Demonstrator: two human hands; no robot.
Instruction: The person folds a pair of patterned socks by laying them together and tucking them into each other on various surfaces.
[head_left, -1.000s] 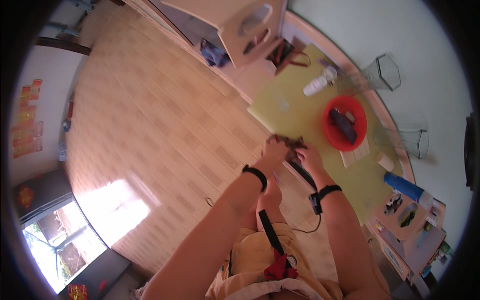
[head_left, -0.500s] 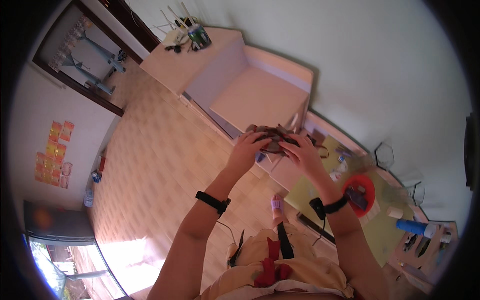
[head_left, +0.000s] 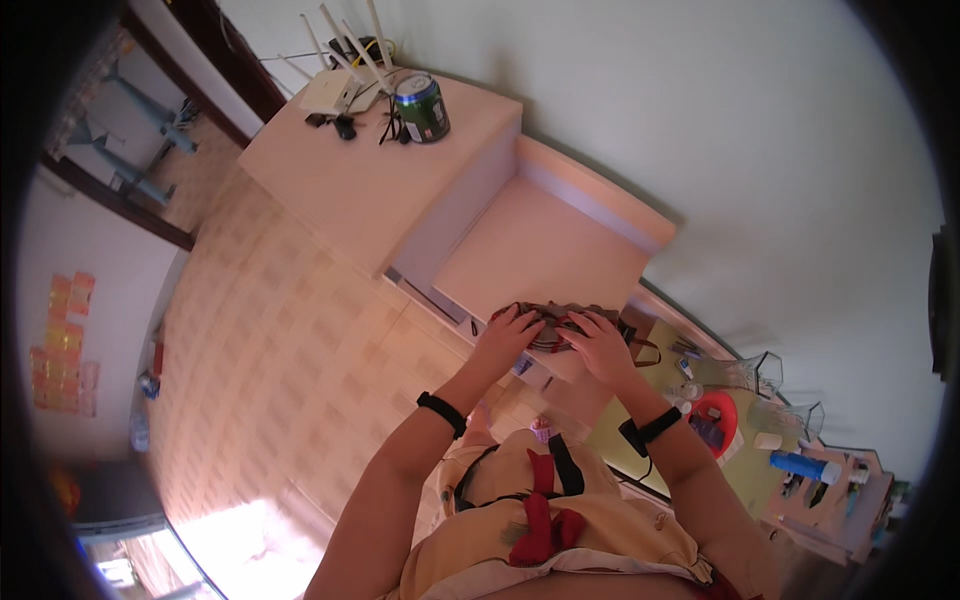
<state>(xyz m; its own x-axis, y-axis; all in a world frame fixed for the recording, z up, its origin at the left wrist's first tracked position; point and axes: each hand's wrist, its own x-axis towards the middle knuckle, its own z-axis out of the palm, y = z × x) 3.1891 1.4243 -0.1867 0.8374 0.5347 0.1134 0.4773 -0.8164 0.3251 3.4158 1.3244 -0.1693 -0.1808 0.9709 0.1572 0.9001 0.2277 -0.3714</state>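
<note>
Both hands were on it! The dark grey-and-red bundle [head_left: 556, 330] sat left of and beyond the red bowl [head_left: 728, 406], the left hand [head_left: 507, 338] and right hand [head_left: 600, 345] at opposite ends, fingers partly curled, gripping it. Well left of the bowl, beyond the bundle, stood a green can [head_left: 423, 110].

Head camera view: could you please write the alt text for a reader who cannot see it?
A person's left hand and right hand touch a bunched brown-and-red item by a pale pink cabinet. A green can stands on its taller section; at right, a red bowl sits on a yellow-green tabletop.
</note>
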